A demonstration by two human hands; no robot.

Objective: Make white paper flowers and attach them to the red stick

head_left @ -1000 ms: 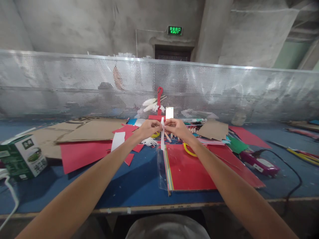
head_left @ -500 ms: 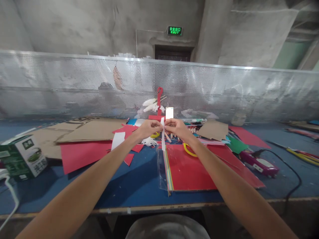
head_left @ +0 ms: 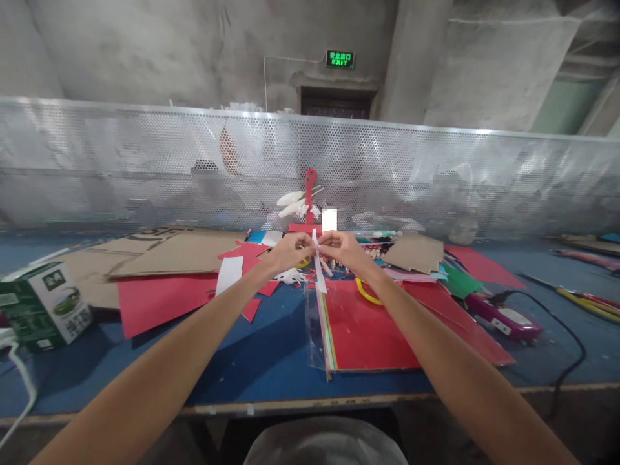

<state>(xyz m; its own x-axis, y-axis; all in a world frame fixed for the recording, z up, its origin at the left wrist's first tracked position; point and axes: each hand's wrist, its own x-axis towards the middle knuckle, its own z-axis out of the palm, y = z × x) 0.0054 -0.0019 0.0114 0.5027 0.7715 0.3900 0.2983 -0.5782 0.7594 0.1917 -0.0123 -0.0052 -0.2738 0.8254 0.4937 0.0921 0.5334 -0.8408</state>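
Between my two hands a narrow white paper strip (head_left: 320, 274) hangs down, its lower end over the edge of the red paper pack. My left hand (head_left: 292, 250) pinches the strip from the left, thumb and finger closed near its upper part. From the other side my right hand (head_left: 343, 249) pinches it at about the same height, and the fingertips of both hands nearly meet. Just behind the hands stands a red paper piece (head_left: 310, 194) with a looped top, white feather-like shapes (head_left: 291, 205) beside it. Fringed white paper (head_left: 290, 276) lies below my left hand.
A red paper pack (head_left: 372, 336) in clear plastic lies front centre, with yellow scissor handles (head_left: 369, 294) on it. Cardboard (head_left: 174, 253), red sheets (head_left: 165, 300) and a green box (head_left: 46, 307) occupy the left. A purple corded device (head_left: 504, 318) and pliers (head_left: 581, 299) lie right.
The strip's lower end has swung slightly to the right, so it now hangs at a slant. Both hands stay almost in place, still pinching it.
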